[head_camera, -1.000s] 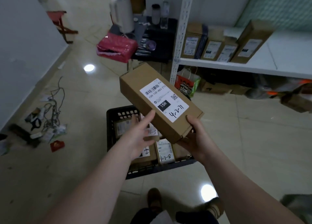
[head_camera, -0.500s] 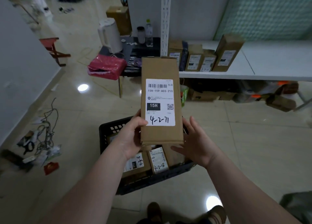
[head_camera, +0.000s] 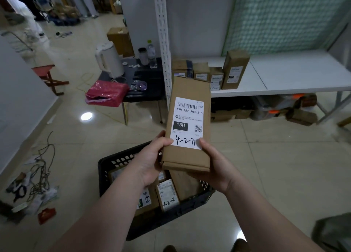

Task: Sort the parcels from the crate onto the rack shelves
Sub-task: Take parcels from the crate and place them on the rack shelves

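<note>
I hold one long cardboard parcel (head_camera: pixel 188 124) upright in front of me, above the black crate (head_camera: pixel 117 162) on the floor. My left hand (head_camera: pixel 152 160) has its grip clamped on the parcel's lower left edge, thumb lying across the front just beside the white label (head_camera: pixel 189 122). My right hand (head_camera: pixel 212 162) grips the lower right edge, thumb touching the label's bottom corner, fingers hidden behind the cardboard. The label faces me: a barcode, the printed code 15H-159-A03-210, a dark block reading 15H, and handwritten 4-2-71 at the bottom.

In the crate below lie more parcels, one (head_camera: pixel 168 194) with a label marked 4-2-8, partly hidden by my forearms.

Beyond the parcel stands the white rack post (head_camera: pixel 162 42), and to its right the white shelf (head_camera: pixel 294 75) carries four brown parcels (head_camera: pixel 234 69) set upright in a row near the post; the rest of that shelf is bare. To the left of the post a white kettle (head_camera: pixel 108 59) and a red bag (head_camera: pixel 106 94) sit on a dark counter (head_camera: pixel 150 76).
</note>
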Available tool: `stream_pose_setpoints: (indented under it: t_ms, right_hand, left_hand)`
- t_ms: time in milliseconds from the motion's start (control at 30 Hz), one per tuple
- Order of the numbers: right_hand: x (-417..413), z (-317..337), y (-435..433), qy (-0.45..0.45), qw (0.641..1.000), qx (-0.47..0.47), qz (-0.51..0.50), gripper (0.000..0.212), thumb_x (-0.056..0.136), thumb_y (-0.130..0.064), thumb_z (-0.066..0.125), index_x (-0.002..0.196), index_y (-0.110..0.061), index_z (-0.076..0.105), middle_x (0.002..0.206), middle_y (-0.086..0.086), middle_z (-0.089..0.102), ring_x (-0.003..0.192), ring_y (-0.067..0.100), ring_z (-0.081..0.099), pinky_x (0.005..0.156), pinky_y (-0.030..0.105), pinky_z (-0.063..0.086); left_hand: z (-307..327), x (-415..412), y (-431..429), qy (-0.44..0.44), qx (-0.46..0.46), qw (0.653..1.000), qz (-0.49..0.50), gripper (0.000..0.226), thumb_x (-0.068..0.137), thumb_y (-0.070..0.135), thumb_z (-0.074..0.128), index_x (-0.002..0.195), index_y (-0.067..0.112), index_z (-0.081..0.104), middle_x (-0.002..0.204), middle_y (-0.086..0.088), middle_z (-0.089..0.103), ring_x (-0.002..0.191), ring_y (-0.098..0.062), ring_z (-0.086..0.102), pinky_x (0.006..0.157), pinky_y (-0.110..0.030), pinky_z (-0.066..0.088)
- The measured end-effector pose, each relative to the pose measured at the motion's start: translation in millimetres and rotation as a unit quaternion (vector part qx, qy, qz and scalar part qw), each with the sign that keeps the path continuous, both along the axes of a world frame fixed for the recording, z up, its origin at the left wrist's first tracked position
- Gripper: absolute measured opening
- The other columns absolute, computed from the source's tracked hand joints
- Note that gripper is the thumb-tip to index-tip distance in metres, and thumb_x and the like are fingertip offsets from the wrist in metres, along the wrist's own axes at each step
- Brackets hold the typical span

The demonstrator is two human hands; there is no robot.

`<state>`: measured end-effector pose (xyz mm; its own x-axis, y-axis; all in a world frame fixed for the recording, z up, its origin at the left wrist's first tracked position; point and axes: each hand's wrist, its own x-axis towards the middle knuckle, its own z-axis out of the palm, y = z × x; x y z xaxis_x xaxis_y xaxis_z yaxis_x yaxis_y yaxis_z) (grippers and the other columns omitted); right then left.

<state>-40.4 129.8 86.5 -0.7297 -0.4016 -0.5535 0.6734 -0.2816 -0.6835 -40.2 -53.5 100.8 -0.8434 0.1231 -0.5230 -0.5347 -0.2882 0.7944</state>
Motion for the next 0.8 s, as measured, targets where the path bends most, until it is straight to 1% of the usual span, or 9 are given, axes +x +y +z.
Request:
stream_pose_setpoints:
  t_ms: [133, 200, 300, 367, 400, 467, 567, 700, 800]
  right_hand:
    - [-19.5, 27.8, 40.2, 0.002, 0.998, -0.024, -0.050, 0.047, 0.077, -0.052, 0.061, 0.112, -0.021, 0.068, 0.103, 0.008, 0.072, 0.095, 0.024, 0.059, 0.088, 0.039, 0.043]
    - [-35.4, 48.1, 68.8, 0.027, 0.996, -0.024, -0.080, 0.044, 0.077, -0.051, 0.060, 0.111, -0.022, 0.068, 0.101, 0.006, 0.073, 0.091, 0.022, 0.059, 0.085, 0.037, 0.043]
    - [-61.9, 80.0, 118.9, 0.079, 0.991, -0.008, -0.111, 0.049, 0.076, -0.053, 0.062, 0.116, -0.025, 0.067, 0.106, 0.003, 0.073, 0.090, 0.018, 0.060, 0.078, 0.032, 0.045]
    - [-77.6, 103.9, 155.3, 0.108, 0.985, 0.001, -0.132, 0.051, 0.074, -0.054, 0.066, 0.116, -0.025, 0.068, 0.108, 0.004, 0.072, 0.089, 0.018, 0.061, 0.075, 0.032, 0.047]
    - [-83.8, 117.3, 173.0, 0.123, 0.983, 0.007, -0.140, 0.046, 0.075, -0.053, 0.067, 0.112, -0.026, 0.069, 0.105, 0.003, 0.073, 0.087, 0.018, 0.062, 0.074, 0.033, 0.048]
    - [-95.2, 141.9, 208.7, 0.160, 0.977, 0.017, -0.143, 0.031, 0.085, -0.048, 0.059, 0.104, -0.027, 0.071, 0.097, 0.003, 0.074, 0.080, 0.019, 0.064, 0.071, 0.034, 0.047]
    - [-112.6, 173.5, 253.9, 0.204, 0.969, 0.023, -0.141, 0.034, 0.091, -0.047, 0.052, 0.113, -0.025, 0.067, 0.105, 0.005, 0.074, 0.085, 0.021, 0.065, 0.073, 0.035, 0.049]
    - [-138.0, 207.0, 292.7, 0.234, 0.959, 0.021, -0.160, 0.033, 0.090, -0.045, 0.054, 0.112, -0.025, 0.067, 0.097, 0.000, 0.075, 0.073, 0.012, 0.068, 0.069, 0.030, 0.049]
    - [-159.1, 226.4, 310.8, 0.268, 0.948, 0.021, -0.171, 0.032, 0.090, -0.045, 0.055, 0.113, -0.025, 0.066, 0.097, -0.002, 0.074, 0.078, 0.013, 0.064, 0.073, 0.030, 0.047]
  left_hand:
    - [25.3, -31.6, 43.6, 0.023, -0.030, 0.998, -0.040, 0.065, 0.068, 0.044, 0.069, 0.128, 0.025, 0.056, 0.116, -0.006, 0.069, 0.114, -0.027, 0.060, 0.092, -0.040, 0.049]
    - [45.1, -51.2, 72.8, 0.054, -0.044, 0.996, -0.056, 0.066, 0.066, 0.046, 0.071, 0.128, 0.026, 0.056, 0.113, -0.003, 0.070, 0.109, -0.024, 0.062, 0.094, -0.040, 0.047]
    - [78.6, -80.7, 122.7, 0.108, -0.070, 0.988, -0.085, 0.069, 0.059, 0.052, 0.076, 0.124, 0.036, 0.058, 0.113, 0.001, 0.070, 0.112, -0.025, 0.059, 0.104, -0.047, 0.040]
    - [102.1, -97.3, 158.9, 0.138, -0.070, 0.983, -0.098, 0.067, 0.064, 0.052, 0.077, 0.126, 0.040, 0.056, 0.111, 0.004, 0.071, 0.109, -0.023, 0.060, 0.094, -0.043, 0.047]
    - [112.9, -104.5, 176.6, 0.157, -0.069, 0.980, -0.104, 0.066, 0.066, 0.052, 0.075, 0.127, 0.041, 0.055, 0.112, 0.006, 0.070, 0.109, -0.021, 0.060, 0.091, -0.040, 0.048]
    - [131.8, -117.0, 211.3, 0.194, -0.078, 0.971, -0.112, 0.067, 0.064, 0.056, 0.069, 0.128, 0.042, 0.054, 0.119, 0.010, 0.067, 0.117, -0.020, 0.055, 0.101, -0.043, 0.041]
    - [157.0, -133.6, 255.5, 0.228, -0.104, 0.961, -0.120, 0.073, 0.067, 0.060, 0.063, 0.136, 0.043, 0.045, 0.131, 0.013, 0.057, 0.126, -0.017, 0.044, 0.111, -0.046, 0.025]
    - [186.5, -154.6, 295.9, 0.268, -0.133, 0.945, -0.133, 0.077, 0.067, 0.062, 0.060, 0.139, 0.041, 0.042, 0.129, 0.014, 0.057, 0.121, -0.014, 0.048, 0.109, -0.045, 0.029]
    - [208.6, -166.6, 313.6, 0.290, -0.139, 0.938, -0.129, 0.077, 0.068, 0.061, 0.060, 0.139, 0.038, 0.043, 0.128, 0.015, 0.057, 0.119, -0.010, 0.048, 0.103, -0.035, 0.031]
